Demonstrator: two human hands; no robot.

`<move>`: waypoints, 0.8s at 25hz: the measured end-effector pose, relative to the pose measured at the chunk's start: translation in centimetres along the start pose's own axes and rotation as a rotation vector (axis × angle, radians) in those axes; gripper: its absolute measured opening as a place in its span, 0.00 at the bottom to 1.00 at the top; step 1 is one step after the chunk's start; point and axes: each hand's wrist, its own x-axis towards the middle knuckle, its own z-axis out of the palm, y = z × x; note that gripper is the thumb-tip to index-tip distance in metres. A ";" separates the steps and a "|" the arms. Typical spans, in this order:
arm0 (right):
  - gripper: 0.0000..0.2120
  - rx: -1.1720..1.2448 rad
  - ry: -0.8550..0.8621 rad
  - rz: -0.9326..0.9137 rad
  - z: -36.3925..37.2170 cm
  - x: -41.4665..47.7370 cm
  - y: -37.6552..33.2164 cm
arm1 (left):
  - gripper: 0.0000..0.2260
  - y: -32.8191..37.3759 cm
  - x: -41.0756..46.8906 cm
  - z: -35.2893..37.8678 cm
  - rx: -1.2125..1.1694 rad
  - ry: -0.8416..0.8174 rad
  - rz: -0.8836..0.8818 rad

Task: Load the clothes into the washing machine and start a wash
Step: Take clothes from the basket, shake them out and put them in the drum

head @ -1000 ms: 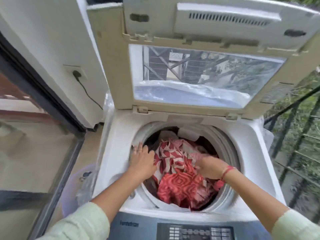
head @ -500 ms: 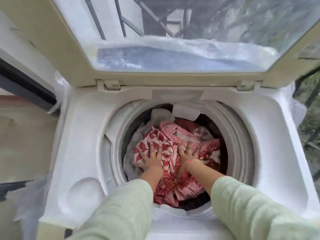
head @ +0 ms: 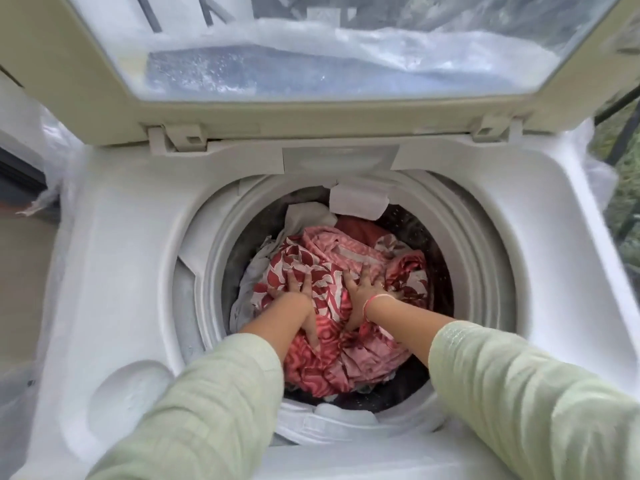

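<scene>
Head view: two hands are pressing red patterned clothes (head: 329,358) down into the drum (head: 485,271) of a top-loading washing machine (head: 121,271).

The left hand (head: 298,289) is bearing on a dark-red-and-white leaf-print cloth (head: 301,265), its grip spread and the fingers sinking into the folds. The right hand (head: 363,292), wearing a red thread (head: 375,301) at the wrist, is pressing just beside it on pink fabric, its grip also spread flat and pinching nothing. The clothes are sitting heaped inside the drum, with a white cloth (head: 256,275) showing at their left edge. The lid (head: 311,116) is standing raised behind the drum, with clear plastic (head: 415,46) showing in its window. Pale green sleeves (head: 207,410) are covering both forearms.
</scene>
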 end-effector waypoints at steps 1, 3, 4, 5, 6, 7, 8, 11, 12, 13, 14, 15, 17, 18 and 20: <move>0.58 -0.024 -0.022 -0.051 -1.3 -1.7 0.4 | 0.62 -0.4 -1.6 -1.1 0.005 -0.020 0.048; 0.45 -0.055 0.027 -0.180 -4.2 -6.3 0.6 | 0.54 -1.8 -5.7 -2.9 0.026 0.081 0.146; 0.37 -0.028 0.090 -0.227 -5.3 -8.9 0.5 | 0.49 -2.7 -8.0 -3.4 0.041 0.180 0.192; 0.32 0.019 0.188 -0.269 -6.4 -11.7 0.6 | 0.44 -3.5 -10.4 -3.7 0.024 0.296 0.237; 0.29 0.070 0.300 -0.294 -7.2 -14.3 0.7 | 0.40 -4.4 -12.9 -3.7 -0.018 0.429 0.282; 0.27 0.133 0.423 -0.321 -7.8 -16.9 0.5 | 0.35 -5.5 -15.4 -3.5 -0.074 0.580 0.328; 0.26 0.208 0.530 -0.352 -8.1 -19.6 0.1 | 0.32 -6.7 -17.9 -3.3 -0.138 0.712 0.373; 0.29 0.470 0.717 -0.481 -7.4 -27.4 -3.0 | 0.27 -10.6 -24.5 -1.1 -0.357 1.022 0.477; 0.29 0.531 0.768 -0.538 -6.9 -30.0 -5.0 | 0.26 -12.7 -26.4 0.3 -0.415 1.118 0.503; 0.29 0.566 0.820 -0.594 -6.2 -32.0 -7.0 | 0.25 -15.0 -27.8 1.9 -0.478 1.205 0.525; 0.28 0.586 0.862 -0.642 -5.6 -33.6 -9.3 | 0.25 -17.6 -28.5 3.8 -0.546 1.271 0.535; 0.28 0.604 0.890 -0.685 -4.9 -35.0 -12.0 | 0.24 -20.6 -29.0 5.8 -0.613 1.307 0.516; 0.26 0.654 0.847 -0.754 -3.8 -36.6 -18.0 | 0.26 -27.5 -29.0 10.4 -0.734 1.320 0.415; 0.26 0.669 0.790 -0.775 -3.1 -36.9 -21.2 | 0.25 -31.1 -28.6 12.8 -0.803 1.302 0.343; 0.26 0.654 0.701 -0.791 -1.9 -37.1 -27.4 | 0.25 -38.0 -27.7 17.2 -0.876 1.225 0.194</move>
